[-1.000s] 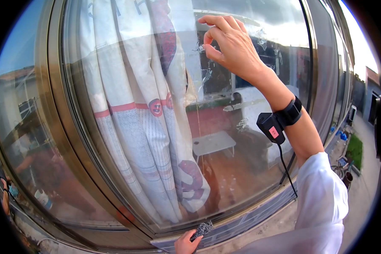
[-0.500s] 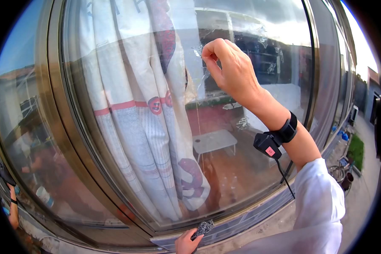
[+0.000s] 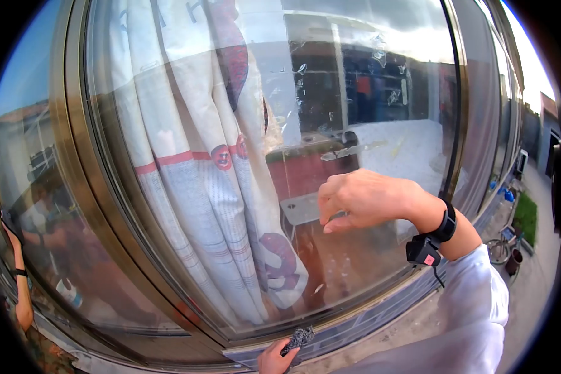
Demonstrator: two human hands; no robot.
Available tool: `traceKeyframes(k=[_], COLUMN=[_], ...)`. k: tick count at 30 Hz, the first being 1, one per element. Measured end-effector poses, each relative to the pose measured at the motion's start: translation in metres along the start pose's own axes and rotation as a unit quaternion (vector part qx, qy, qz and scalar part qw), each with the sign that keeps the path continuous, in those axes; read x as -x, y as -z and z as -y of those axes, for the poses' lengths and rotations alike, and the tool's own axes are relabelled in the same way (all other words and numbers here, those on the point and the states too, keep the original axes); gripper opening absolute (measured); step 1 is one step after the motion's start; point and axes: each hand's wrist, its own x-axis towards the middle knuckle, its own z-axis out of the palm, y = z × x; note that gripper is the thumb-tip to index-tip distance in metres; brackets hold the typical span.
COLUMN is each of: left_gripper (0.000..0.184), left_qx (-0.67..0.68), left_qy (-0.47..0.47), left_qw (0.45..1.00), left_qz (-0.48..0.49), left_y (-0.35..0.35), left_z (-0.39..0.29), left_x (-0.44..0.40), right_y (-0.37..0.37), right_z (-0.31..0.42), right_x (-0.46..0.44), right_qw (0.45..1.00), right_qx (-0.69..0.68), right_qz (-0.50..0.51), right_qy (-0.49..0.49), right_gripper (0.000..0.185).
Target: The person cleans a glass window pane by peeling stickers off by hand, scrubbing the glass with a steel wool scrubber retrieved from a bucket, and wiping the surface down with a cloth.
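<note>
My right hand (image 3: 364, 199) hangs in front of the window glass (image 3: 368, 268), its fingers loosely curled and the thumb a little apart; nothing shows between them. A small pale flake (image 3: 318, 288) appears below that hand. Above it, torn clear film residue (image 3: 349, 151) clings to the pane, with more scraps (image 3: 379, 56) higher up. A black strap with a small box (image 3: 425, 250) is on my right wrist. Low in the view, my left hand (image 3: 273, 359) is closed around a grey steel wool scrubber (image 3: 302, 337), near the window's lower frame.
Behind the glass hang a white printed curtain (image 3: 193, 187) and a small white table (image 3: 299, 209). Brown metal frames (image 3: 100, 206) divide the panes. At far left another person's arm (image 3: 22, 280) reaches up to the glass. A bicycle (image 3: 497, 250) stands along the wall at right.
My right hand has come down from the upper pane and its pinch has loosened. A pale flake now shows beneath it. My left hand stays low with the scrubber. The other person's arm has risen.
</note>
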Motion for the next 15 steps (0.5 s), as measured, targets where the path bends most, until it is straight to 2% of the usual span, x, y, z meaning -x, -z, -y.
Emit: traceKeyframes(k=[1, 2, 4, 6, 9, 15], left_gripper=[0.038, 0.039, 0.039, 0.039, 0.039, 0.042], left_qx=[-0.002, -0.004, -0.010, -0.017, -0.036, 0.000], left_qy=[-0.001, -0.003, -0.005, -0.007, -0.024, 0.016], left_qw=[1.000, 1.000, 1.000, 1.000, 0.999, 0.998], left_qz=[0.003, 0.006, 0.005, 0.004, -0.003, 0.066], left_y=[0.000, 0.000, -0.004, -0.009, -0.014, -0.014], left_z=[-0.001, -0.001, -0.001, 0.001, 0.001, 0.002], left_x=[-0.001, -0.001, -0.002, -0.001, -0.001, 0.003], right_y=[0.004, 0.007, 0.020, 0.033, 0.037, 0.032], right_z=[-0.004, -0.008, -0.016, -0.028, -0.041, -0.037], right_x=[-0.002, -0.008, -0.023, -0.037, -0.053, -0.054], right_qw=[0.999, 0.986, 0.924, 0.871, 0.860, 0.841], right_qx=[0.032, 0.064, 0.130, 0.158, 0.159, 0.200], right_qz=[-0.044, -0.154, -0.359, -0.464, -0.480, -0.498], right_qy=[-0.004, 0.017, -0.007, -0.038, -0.069, -0.073], right_gripper=[0.020, 0.022, 0.032, 0.040, 0.045, 0.046])
